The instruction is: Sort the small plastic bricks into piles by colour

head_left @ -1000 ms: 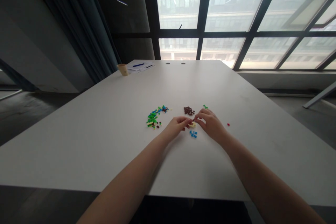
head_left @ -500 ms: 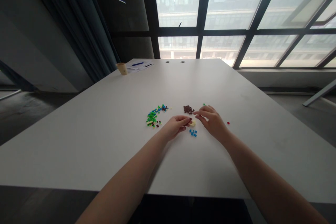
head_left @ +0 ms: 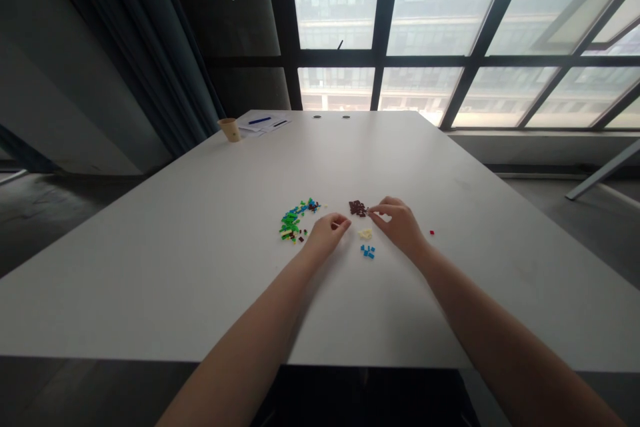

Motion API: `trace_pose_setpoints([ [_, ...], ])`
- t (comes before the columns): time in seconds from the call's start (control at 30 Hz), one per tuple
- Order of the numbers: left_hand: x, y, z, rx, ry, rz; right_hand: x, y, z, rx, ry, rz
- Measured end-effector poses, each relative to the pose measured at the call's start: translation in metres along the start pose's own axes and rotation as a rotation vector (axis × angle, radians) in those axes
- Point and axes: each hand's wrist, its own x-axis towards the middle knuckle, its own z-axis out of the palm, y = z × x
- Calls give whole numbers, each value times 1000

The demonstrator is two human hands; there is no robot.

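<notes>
Find both hands now parted, after working close together at the cream pile (head_left: 366, 234) a second ago. See the left hand (head_left: 325, 235) drawn off toward the left edge of the tabletop (head_left: 240, 213), leaving the cream pile fully in view, and set between that pile and the mixed pile (head_left: 289, 219). Note the left fingers (head_left: 341, 218) curled, thumb and forefinger close at the tips; cannot tell whether quite meeting, nor whether pinching anything. See the right hand (head_left: 399, 223) shifted slightly toward the far edge, with the right fingers (head_left: 383, 209) at the right side of the brown pile (head_left: 357, 207), bowed into a loop and near together at the tips; cannot tell whether holding anything. Take this as a shift of work from the cream pile to the brown pile, with the right hand alone rather than with both. Count the green bits beyond the right hand as lost from sight, probably hidden behind it. Find the blue pile (head_left: 371, 255) unmoved, just on the near-edge side of the cream pile, and the red piece (head_left: 432, 233) alone, off toward the right edge. Judge the colours as separated in the brown, cream and blue piles, but jumbled in the mixed pile.
</notes>
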Motion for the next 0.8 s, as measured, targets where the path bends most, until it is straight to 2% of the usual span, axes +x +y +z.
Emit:
trace_pose_setpoints([
  [0.07, 0, -4, -11, 384, 150, 33, 12, 12, 2, -109, -26, 140],
  [0.1, 0, -6, -16, 536, 189, 17, 19, 18, 4, -166, -52, 191],
  [0.2, -2, -14, -27, 778, 156, -90, 34, 31, 13, -310, -159, 297],
  [0.33, -2, -17, -32, 789, 81, -141, 43, 37, 31, -358, -255, 383],
  [0.5, 0, -18, -36, 709, 62, -183, 46, 38, 39, -331, -275, 412],
  [0.63, 1, -20, -36, 652, 61, -146, 47, 34, 19, -294, -226, 407],
  [0.8, 3, -23, -33, 605, 110, -76, 29, 22, -32, -139, 3, 381],
])
